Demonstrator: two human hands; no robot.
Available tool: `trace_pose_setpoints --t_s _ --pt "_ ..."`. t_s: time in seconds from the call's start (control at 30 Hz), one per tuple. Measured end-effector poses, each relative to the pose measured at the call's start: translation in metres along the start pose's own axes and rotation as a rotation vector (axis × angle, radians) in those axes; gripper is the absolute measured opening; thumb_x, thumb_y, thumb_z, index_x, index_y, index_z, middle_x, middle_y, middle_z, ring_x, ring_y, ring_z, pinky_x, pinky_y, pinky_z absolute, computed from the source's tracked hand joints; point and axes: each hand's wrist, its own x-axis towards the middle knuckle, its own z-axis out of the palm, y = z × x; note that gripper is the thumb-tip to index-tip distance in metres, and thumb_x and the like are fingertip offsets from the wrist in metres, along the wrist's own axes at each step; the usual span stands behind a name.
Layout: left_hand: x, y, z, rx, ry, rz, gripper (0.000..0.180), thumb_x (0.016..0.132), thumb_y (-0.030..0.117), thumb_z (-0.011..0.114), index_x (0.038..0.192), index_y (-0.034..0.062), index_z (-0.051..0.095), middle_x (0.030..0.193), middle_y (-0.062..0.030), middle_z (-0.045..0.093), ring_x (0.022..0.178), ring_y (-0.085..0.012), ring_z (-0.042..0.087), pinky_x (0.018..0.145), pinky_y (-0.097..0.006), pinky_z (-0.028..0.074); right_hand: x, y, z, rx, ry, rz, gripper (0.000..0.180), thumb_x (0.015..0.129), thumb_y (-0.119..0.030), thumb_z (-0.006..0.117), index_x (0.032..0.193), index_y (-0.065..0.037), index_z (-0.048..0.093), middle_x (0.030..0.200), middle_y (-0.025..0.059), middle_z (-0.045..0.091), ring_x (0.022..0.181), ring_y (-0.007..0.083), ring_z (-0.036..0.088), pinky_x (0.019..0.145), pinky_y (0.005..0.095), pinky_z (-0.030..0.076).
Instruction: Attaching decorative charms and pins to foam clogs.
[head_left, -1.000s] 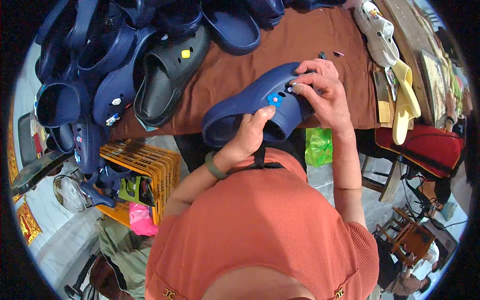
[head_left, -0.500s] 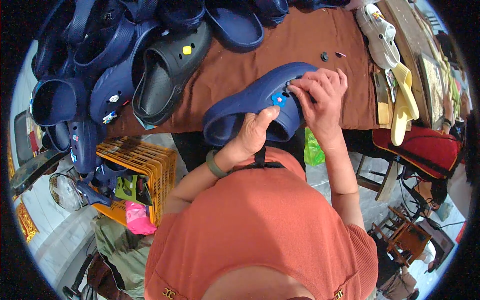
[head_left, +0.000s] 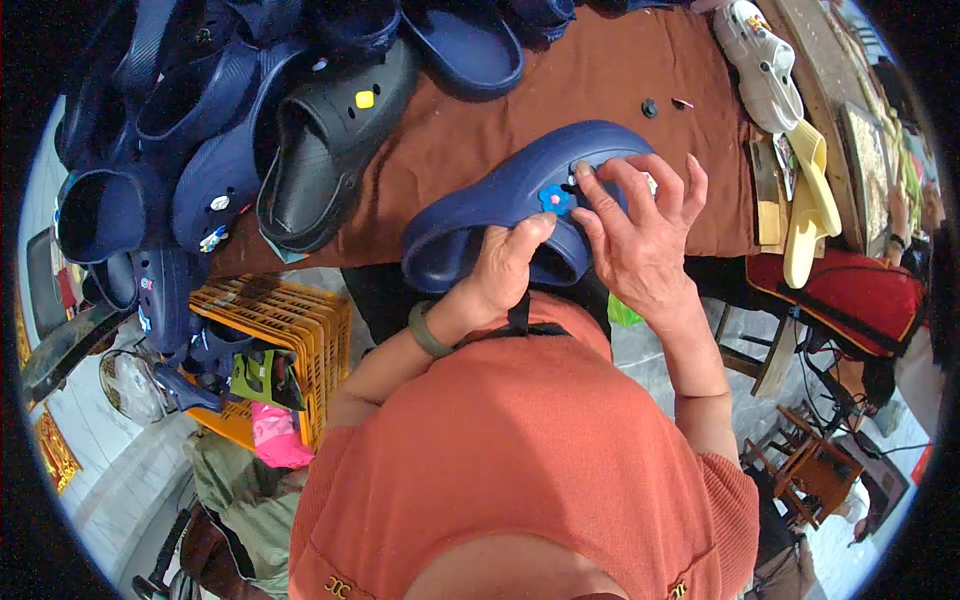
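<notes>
A navy clog [head_left: 500, 195] lies tilted near the front edge of the cloth. My left hand [head_left: 505, 265] is wrapped round its near side, thumb pressed on top beside a blue flower charm [head_left: 555, 199] with a pink centre. Over the other end, the fingers of my right hand [head_left: 645, 235] are spread. Its index fingertip touches a small whitish charm [head_left: 573, 180] beside the flower, partly covered by the finger. Another pale charm [head_left: 650, 184] shows between the right fingers. Past the clog lie a small dark round piece [head_left: 649, 107] and a thin pinkish piece [head_left: 682, 104].
Navy clogs [head_left: 212, 205] pile up at the left, beside a black clog [head_left: 335, 150] with a yellow charm. White clogs [head_left: 765, 75] and a yellow slipper [head_left: 812, 200] lie along the right side of the brown cloth [head_left: 600, 75]. An orange crate [head_left: 325, 330] stands below left.
My right fingers have gone from a pinch at the small charm to spread, with the index fingertip on it. My left hand keeps its hold on the clog, which has barely shifted.
</notes>
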Motion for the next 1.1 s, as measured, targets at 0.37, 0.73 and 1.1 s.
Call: trace_pose_setpoints --t_s 0.37,0.73,1.1 --pt "0.001 0.005 0.007 -0.089 0.043 -0.033 0.029 0.09 0.013 0.045 0.114 -0.0018 0.053 0.109 -0.0061 0.055 0.1 -0.0133 0.052 0.087 -0.031 0.044 0.0 -0.001 0.008 0.027 -0.001 -0.049 0.03 0.075 -0.023 0.068 0.098 -0.004 0.066 0.105 0.0002 0.053 0.11 0.0186 0.047 0.102 0.0577 0.02" --pt "0.017 0.033 0.015 0.396 -0.099 -0.093 0.027 0.084 0.017 0.062 0.102 -0.0028 0.059 0.095 -0.0074 0.061 0.091 -0.0148 0.058 0.082 -0.031 0.046 0.005 0.102 0.065 0.337 0.29 0.347 0.023 0.087 -0.019 0.058 0.107 -0.009 0.063 0.108 0.0122 0.056 0.098 0.0299 0.055 0.083 0.0397 0.045" --pt "0.05 0.037 0.012 0.464 0.168 0.05 0.031 0.088 0.029 0.055 0.07 0.0043 0.058 0.066 0.0 0.047 0.059 -0.0084 0.045 0.053 -0.026 0.034 -0.002 0.137 0.113 0.205 0.121 0.492 0.026 0.087 -0.025 0.06 0.106 -0.008 0.059 0.104 0.0161 0.054 0.089 0.035 0.059 0.076 0.0417 0.05"
